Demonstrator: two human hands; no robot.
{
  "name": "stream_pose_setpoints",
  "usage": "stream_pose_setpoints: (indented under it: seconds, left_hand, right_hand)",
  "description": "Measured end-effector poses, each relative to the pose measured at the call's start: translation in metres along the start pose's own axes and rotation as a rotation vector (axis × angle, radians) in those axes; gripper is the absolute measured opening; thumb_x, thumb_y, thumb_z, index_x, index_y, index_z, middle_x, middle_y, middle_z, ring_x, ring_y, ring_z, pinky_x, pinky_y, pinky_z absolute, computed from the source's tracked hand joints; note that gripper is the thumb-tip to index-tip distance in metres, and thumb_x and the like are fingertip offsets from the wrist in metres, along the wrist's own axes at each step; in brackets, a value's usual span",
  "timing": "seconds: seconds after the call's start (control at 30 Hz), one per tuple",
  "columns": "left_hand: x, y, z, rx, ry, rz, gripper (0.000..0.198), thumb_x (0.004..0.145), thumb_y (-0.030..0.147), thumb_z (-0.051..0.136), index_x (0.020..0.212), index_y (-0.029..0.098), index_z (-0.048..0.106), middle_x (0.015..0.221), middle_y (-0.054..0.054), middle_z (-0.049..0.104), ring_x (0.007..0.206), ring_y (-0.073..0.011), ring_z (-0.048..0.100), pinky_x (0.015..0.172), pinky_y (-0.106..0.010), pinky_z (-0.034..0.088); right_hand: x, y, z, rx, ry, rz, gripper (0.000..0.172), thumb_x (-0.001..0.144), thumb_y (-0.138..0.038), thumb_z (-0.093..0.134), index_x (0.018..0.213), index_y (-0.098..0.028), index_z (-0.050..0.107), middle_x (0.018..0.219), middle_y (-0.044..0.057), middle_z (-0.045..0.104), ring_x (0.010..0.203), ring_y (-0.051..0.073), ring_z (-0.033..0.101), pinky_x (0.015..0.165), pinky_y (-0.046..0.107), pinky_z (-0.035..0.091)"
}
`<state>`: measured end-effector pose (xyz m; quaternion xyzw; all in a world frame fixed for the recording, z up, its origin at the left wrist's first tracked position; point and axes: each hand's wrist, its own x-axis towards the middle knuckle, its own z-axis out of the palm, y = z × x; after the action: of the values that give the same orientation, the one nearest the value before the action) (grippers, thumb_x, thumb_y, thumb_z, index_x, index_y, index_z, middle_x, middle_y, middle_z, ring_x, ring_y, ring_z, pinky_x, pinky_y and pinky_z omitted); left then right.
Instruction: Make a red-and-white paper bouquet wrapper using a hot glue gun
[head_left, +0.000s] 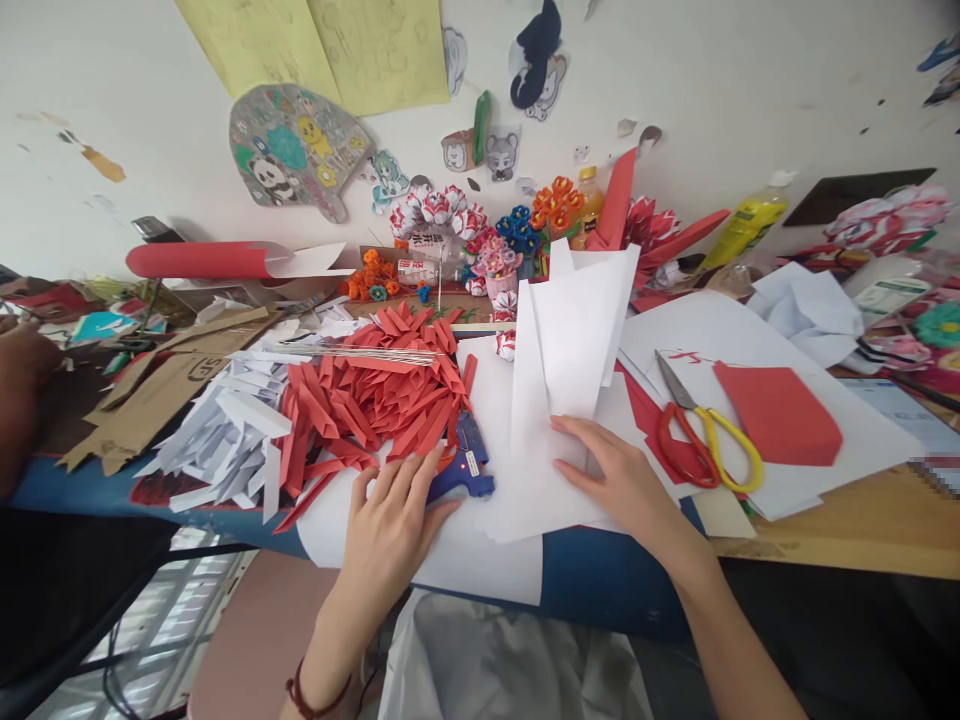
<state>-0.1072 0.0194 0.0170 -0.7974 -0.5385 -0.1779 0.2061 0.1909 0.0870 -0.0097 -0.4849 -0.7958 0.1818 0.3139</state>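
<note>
My left hand (pixel 396 515) lies with its fingers stretched out over a white sheet, at the front edge of a heap of folded red paper pieces (pixel 397 385). Just right of its fingertips is a blue glue gun (pixel 471 462) with a small red light. My right hand (pixel 611 470) rests on loosely folded white paper (pixel 574 335), thumb and forefinger apart against its lower part. The upper part of this paper rises off the table. Folded white paper strips (pixel 225 430) are piled left of the red ones, and thin sticks (pixel 360 352) lie across both heaps.
Scissors (pixel 701 440) with red and yellow handles lie on white sheets at right, beside a red paper piece (pixel 784 412). Cut cardboard (pixel 176 370) lies at left, near another person's hand (pixel 30 360). Paper flowers (pixel 439 215) and bottles (pixel 750 220) line the wall.
</note>
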Motion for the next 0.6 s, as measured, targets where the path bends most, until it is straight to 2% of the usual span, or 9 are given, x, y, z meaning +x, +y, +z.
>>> stream_pose_setpoints:
  seconds: [0.1,0.2,0.3,0.4,0.5,0.6]
  left_hand:
    - [0.003,0.014,-0.009,-0.018,0.049,-0.015,0.043,0.099,0.034,0.061,0.137,0.014,0.057,0.117,-0.014,0.074,0.1,-0.028,0.066,0.091,-0.041,0.038]
    - [0.011,0.043,-0.012,-0.147,0.14,-0.024,0.035,0.099,0.022,0.059,0.133,0.013,0.058,0.112,-0.012,0.077,0.099,-0.0255,0.067,0.094,-0.04,0.038]
    - [0.023,0.077,-0.005,-0.277,0.06,0.028,0.041,0.102,0.017,0.053,0.143,0.012,0.049,0.117,-0.011,0.076,0.109,-0.0238,0.067,0.102,-0.041,0.036]
    - [0.039,0.101,0.009,-0.294,-0.034,0.074,0.051,0.103,0.015,0.046,0.153,0.009,0.035,0.125,-0.011,0.074,0.126,-0.0232,0.06,0.109,-0.042,0.033]
    - [0.052,0.111,0.02,-0.272,-0.07,0.077,0.058,0.105,0.016,0.042,0.158,0.006,0.022,0.129,-0.012,0.072,0.138,-0.0226,0.052,0.117,-0.043,0.028]
    - [0.055,0.111,0.02,-0.231,-0.091,0.093,0.062,0.106,0.02,0.042,0.159,0.002,0.015,0.126,-0.013,0.073,0.137,-0.0235,0.054,0.118,-0.043,0.029]
  right_hand:
    - [0.0,0.0,-0.001,0.01,-0.01,0.007,0.042,0.097,-0.031,0.059,0.139,-0.028,0.053,0.14,0.004,0.062,0.128,0.025,0.061,0.109,0.043,0.052]
    - [0.0,0.001,-0.002,0.021,-0.02,0.011,0.043,0.096,-0.032,0.06,0.139,-0.029,0.053,0.141,0.004,0.062,0.129,0.025,0.06,0.109,0.043,0.052]
    - [0.0,0.002,-0.003,0.038,-0.026,0.01,0.045,0.096,-0.034,0.059,0.14,-0.03,0.053,0.141,0.004,0.062,0.13,0.026,0.06,0.11,0.045,0.051]
    - [0.0,0.002,-0.004,0.071,-0.021,0.011,0.045,0.097,-0.036,0.059,0.141,-0.03,0.053,0.142,0.005,0.062,0.129,0.027,0.061,0.109,0.046,0.052]
    - [-0.001,0.002,-0.005,0.107,-0.021,0.006,0.047,0.096,-0.036,0.059,0.142,-0.03,0.052,0.142,0.006,0.061,0.13,0.027,0.061,0.109,0.045,0.052]
    - [-0.001,0.002,-0.006,0.117,-0.022,0.008,0.046,0.096,-0.034,0.06,0.141,-0.029,0.052,0.143,0.006,0.061,0.13,0.026,0.06,0.11,0.045,0.051]
